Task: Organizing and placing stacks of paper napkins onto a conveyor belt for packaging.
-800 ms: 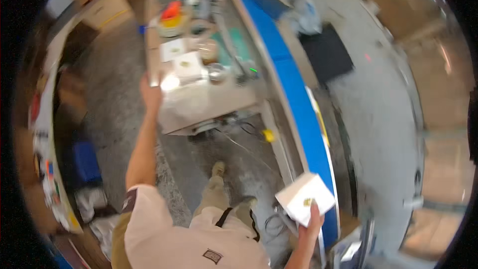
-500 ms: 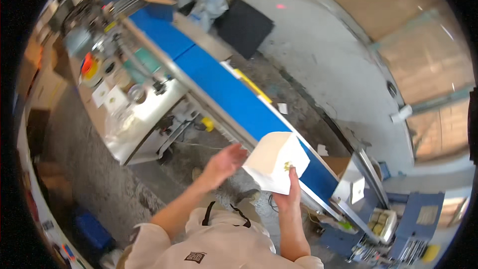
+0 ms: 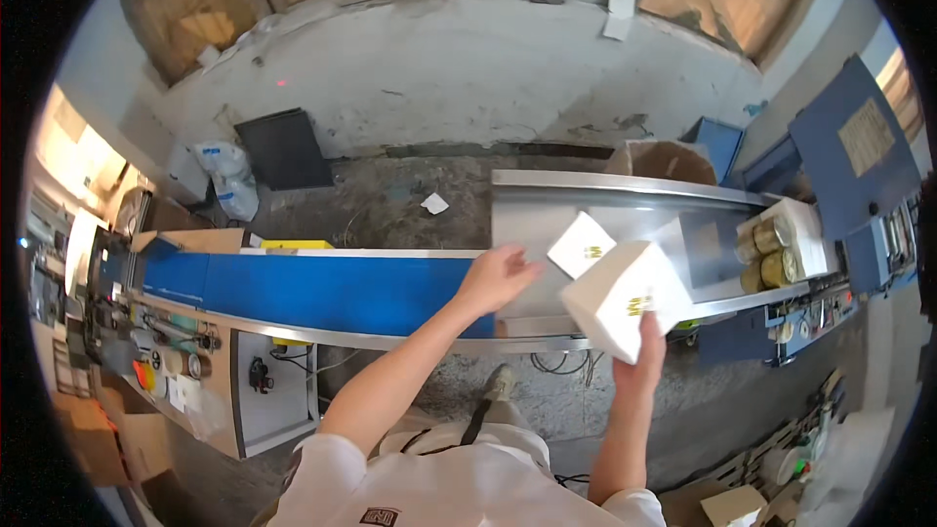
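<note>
A white paper box point(image 3: 615, 303) with a small gold print is held by my right hand point(image 3: 639, 356), its thumb pressed on the printed side. The box is tilted above the front part of the steel table point(image 3: 527, 210). Just behind it on the steel lies another white piece point(image 3: 576, 234) with a like gold print, partly covered by the box; whether it is flat or a box I cannot tell. My left hand point(image 3: 498, 278) hovers where the blue belt meets the steel, its fingers apart and holding nothing.
The blue conveyor belt point(image 3: 322, 293) runs off to the left past a side bench point(image 3: 278, 390). At the steel table's right end sit gold-coloured rolls point(image 3: 771, 259) beside a blue machine cabinet point(image 3: 849, 146). A brown carton point(image 3: 669, 161) stands behind the table.
My view has swung to the right and levelled with the belt. The white box in my right hand has gone from above the blue belt to above the steel table.
</note>
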`<state>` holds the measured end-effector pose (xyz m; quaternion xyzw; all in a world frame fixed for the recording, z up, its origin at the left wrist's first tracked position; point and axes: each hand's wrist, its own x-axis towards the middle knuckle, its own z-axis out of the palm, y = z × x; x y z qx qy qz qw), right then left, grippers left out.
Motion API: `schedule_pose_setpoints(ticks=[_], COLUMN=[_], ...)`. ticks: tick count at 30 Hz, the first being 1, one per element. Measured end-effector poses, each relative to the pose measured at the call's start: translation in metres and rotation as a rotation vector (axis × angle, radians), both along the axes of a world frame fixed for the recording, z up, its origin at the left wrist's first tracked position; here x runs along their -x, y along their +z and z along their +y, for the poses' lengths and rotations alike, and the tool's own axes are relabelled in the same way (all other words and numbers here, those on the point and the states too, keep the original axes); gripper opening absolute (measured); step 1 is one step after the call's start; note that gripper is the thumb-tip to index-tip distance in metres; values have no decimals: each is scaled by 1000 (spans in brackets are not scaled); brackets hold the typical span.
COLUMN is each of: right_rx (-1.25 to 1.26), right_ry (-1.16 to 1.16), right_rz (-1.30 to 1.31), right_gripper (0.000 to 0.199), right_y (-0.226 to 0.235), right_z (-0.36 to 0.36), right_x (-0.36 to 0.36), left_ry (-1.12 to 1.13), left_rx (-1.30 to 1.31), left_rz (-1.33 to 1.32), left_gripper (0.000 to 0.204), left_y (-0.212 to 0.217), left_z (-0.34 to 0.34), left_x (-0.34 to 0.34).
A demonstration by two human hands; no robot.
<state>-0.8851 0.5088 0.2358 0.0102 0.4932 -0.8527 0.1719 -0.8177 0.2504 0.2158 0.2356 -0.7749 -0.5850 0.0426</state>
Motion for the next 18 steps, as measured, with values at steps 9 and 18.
schedule_pose_setpoints(ticks=[9, 18], right_rx=[121, 100], right_ry=[-151, -165], right_rz=[-123, -175], right_gripper=[58, 55], right_y=[-36, -38], right_z=[104, 95], right_x=[88, 118], left_ry=[6, -29], left_rx=[570, -246], left_rz=[-420, -28], left_gripper=[71, 49], left_y=[-51, -32], left_z=[51, 31], left_x=[172, 156])
